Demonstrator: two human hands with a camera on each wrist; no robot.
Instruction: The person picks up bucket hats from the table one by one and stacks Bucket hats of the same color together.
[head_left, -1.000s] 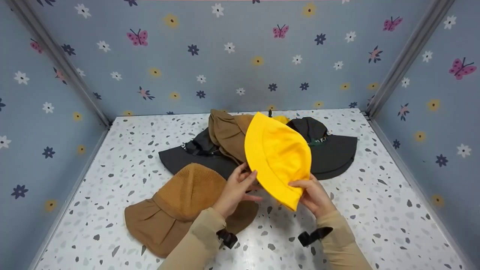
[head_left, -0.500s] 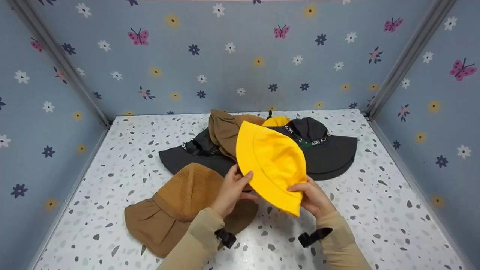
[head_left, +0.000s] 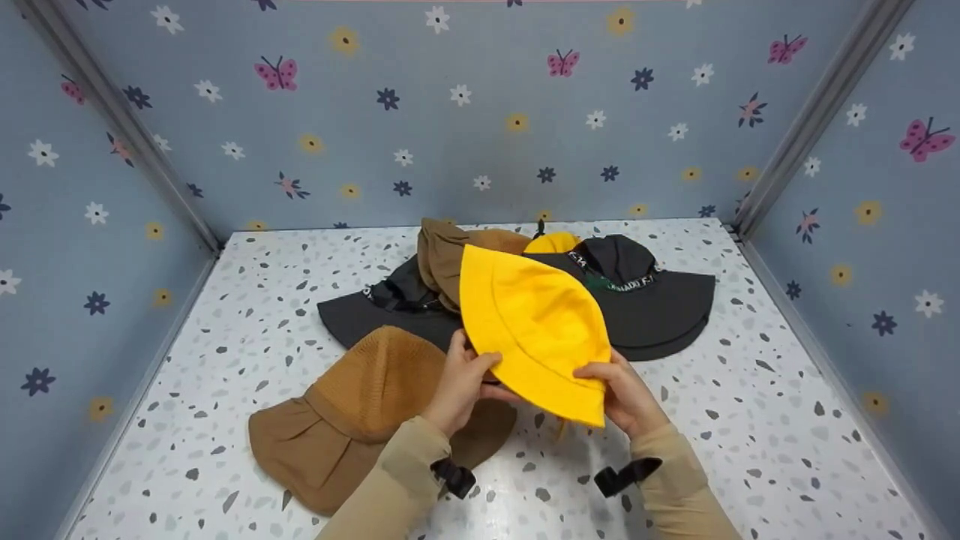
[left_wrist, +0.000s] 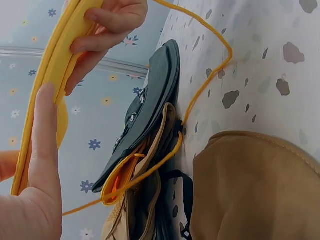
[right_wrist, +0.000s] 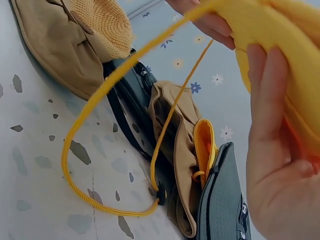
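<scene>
1. Yellow hat (head_left: 540, 330): bright, plain cloth, soft-sided. The brim forms a smooth band along the left and lower edge; a curved seam divides it from the crown, which is shallowly creased. A yellow cord (right_wrist: 136, 56) hangs below in a long loop and passes through a black toggle (right_wrist: 161, 194).

2. Surface: a white table (head_left: 780, 450) with grey speckles of irregular shape.

3. Surroundings: blue-grey panels (head_left: 495, 45) printed with flowers and pink butterflies enclose the table at the back and both sides; metal posts (head_left: 127, 135) stand at the rear corners.

4. Other headwear: a brown hat (head_left: 382, 382) lies at the front left. Behind, a second brown hat (head_left: 439, 259) overlaps a dark hat (head_left: 390, 322); a second yellow hat (head_left: 553, 243) shows partly beside a dark hat with a lettered band (head_left: 660, 307).

5. Grip: the left hand (head_left: 461, 386) pinches the brim at its lower left, thumb on the near face. The right hand (head_left: 626, 394) pinches the lower right side, thumb near the seam. The yellow hat is held tilted between both hands, above the table.
</scene>
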